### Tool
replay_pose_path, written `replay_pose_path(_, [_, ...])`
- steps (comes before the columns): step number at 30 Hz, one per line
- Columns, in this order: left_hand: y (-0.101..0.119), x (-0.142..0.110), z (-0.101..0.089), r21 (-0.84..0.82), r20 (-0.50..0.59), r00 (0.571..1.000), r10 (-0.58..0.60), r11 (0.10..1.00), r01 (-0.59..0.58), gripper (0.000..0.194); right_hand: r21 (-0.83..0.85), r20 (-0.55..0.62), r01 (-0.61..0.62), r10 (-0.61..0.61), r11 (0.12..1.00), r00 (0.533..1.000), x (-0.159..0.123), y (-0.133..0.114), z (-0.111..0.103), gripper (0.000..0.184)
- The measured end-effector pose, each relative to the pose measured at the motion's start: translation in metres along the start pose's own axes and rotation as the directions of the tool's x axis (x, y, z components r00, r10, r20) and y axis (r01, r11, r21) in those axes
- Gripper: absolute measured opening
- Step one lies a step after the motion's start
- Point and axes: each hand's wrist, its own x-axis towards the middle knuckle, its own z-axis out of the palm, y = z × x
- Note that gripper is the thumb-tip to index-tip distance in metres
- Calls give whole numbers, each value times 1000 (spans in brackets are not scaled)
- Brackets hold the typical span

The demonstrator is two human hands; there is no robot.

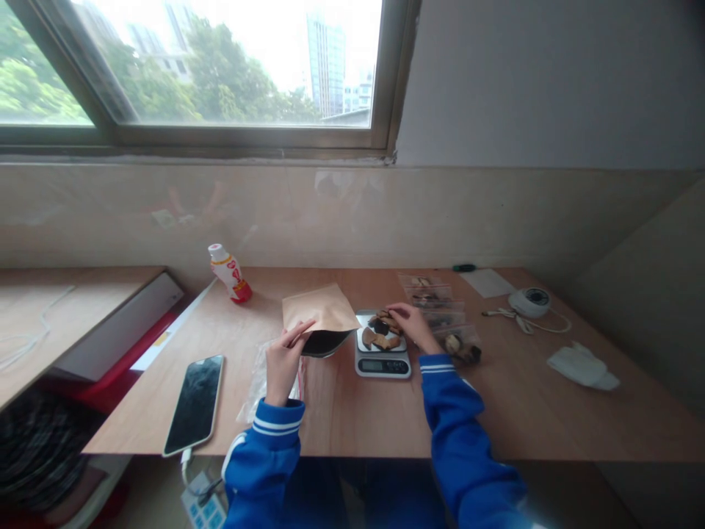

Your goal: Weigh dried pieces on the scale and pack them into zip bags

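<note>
My left hand [285, 360] grips the near edge of a brown kraft paper bag [319, 307], its dark mouth gaping toward me. To the right of the bag stands a small digital kitchen scale [384, 367]. Brown and blackish dried mushroom pieces [381, 339] lie heaped on its plate. The closed fingertips of my right hand [413, 323] pinch a piece at the top right of the heap. Under my left wrist lies a clear plastic zip bag [256, 386].
Several clear bags of dried pieces [460, 344] lie right of the scale. A drink bottle [230, 275] stands back left; a phone [194, 404] lies front left. Farther right are a white camera [529, 301], crumpled tissue [582, 367], paper [487, 283] and a dark green pen-like object [463, 268].
</note>
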Motion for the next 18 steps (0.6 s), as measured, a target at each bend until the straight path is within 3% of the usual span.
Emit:
replay_pose_path(4, [2, 3, 0, -9, 1, 1000, 5, 1000, -5, 27, 26, -129, 3, 0, 1000, 992, -5, -17, -7, 31])
replay_pose_path(7, [4, 4, 2, -9, -7, 1000, 2, 1000, -2, 27, 117, -151, 25, -7, 993, 989, -26, -50, -2, 31])
replay_pose_path(11, [8, 4, 8, -15, -13, 1000, -17, 1000, 16, 28, 222, 3, 111, -115, 969, 993, -62, -106, 41, 24])
replay_pose_path(15, [11, 4, 11, -38, -2, 1000, -19, 999, 19, 30, -5, 71, 298, -297, 954, 952, -74, -133, 97, 25])
replay_pose_path(18, [12, 1, 10, -44, 7, 1000, 7, 999, -7, 30, -231, 238, 284, -229, 931, 944, -69, -130, 121, 31])
